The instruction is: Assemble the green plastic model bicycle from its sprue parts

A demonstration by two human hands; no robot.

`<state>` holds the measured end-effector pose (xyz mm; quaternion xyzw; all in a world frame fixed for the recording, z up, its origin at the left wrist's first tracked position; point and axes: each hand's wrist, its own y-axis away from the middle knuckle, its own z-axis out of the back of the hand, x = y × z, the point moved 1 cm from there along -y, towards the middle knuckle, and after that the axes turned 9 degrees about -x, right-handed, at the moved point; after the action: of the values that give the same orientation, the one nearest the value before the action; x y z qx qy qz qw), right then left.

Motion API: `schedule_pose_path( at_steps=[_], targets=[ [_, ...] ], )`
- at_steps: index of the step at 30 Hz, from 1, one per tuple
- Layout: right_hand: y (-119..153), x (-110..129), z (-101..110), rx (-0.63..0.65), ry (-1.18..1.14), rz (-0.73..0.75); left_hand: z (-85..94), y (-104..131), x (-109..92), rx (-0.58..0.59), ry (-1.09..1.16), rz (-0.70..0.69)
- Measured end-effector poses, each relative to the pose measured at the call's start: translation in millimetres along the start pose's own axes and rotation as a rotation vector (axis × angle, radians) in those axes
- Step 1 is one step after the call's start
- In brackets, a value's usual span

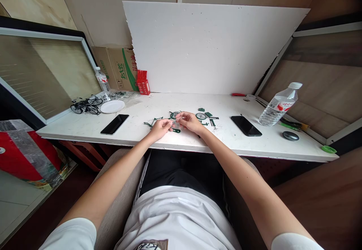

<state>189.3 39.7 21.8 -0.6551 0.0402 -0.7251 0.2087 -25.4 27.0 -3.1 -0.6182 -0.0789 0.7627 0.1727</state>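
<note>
Over the front middle of the white table, my left hand [160, 129] and my right hand [189, 121] meet with fingertips pinched close together. What they hold between them is too small to make out. Just below the fingertips lies a dark green part [176, 131]. A green bicycle frame piece [154, 121] rests left of my left hand. Behind my right hand a small spoked wheel [175, 114] is partly hidden. Another wheel [201, 116] lies to the right, beside small green pieces [208, 114] and thin dark parts [213, 123].
At the left are a phone [115, 124], white plates [112, 106], small black model bicycles [86, 106] and a bottle [102, 79]. A red box [143, 83] stands behind. To the right are another phone [246, 125], a large bottle [279, 105] and a round dark object [290, 135].
</note>
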Motion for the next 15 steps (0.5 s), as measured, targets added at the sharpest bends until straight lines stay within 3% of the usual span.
schedule_pose_path(
  at_steps=[15],
  targets=[
    [1.1,2.1,1.5,0.018,-0.005,-0.029,-0.7,2.2,-5.6,-0.009,0.016,-0.012]
  ],
)
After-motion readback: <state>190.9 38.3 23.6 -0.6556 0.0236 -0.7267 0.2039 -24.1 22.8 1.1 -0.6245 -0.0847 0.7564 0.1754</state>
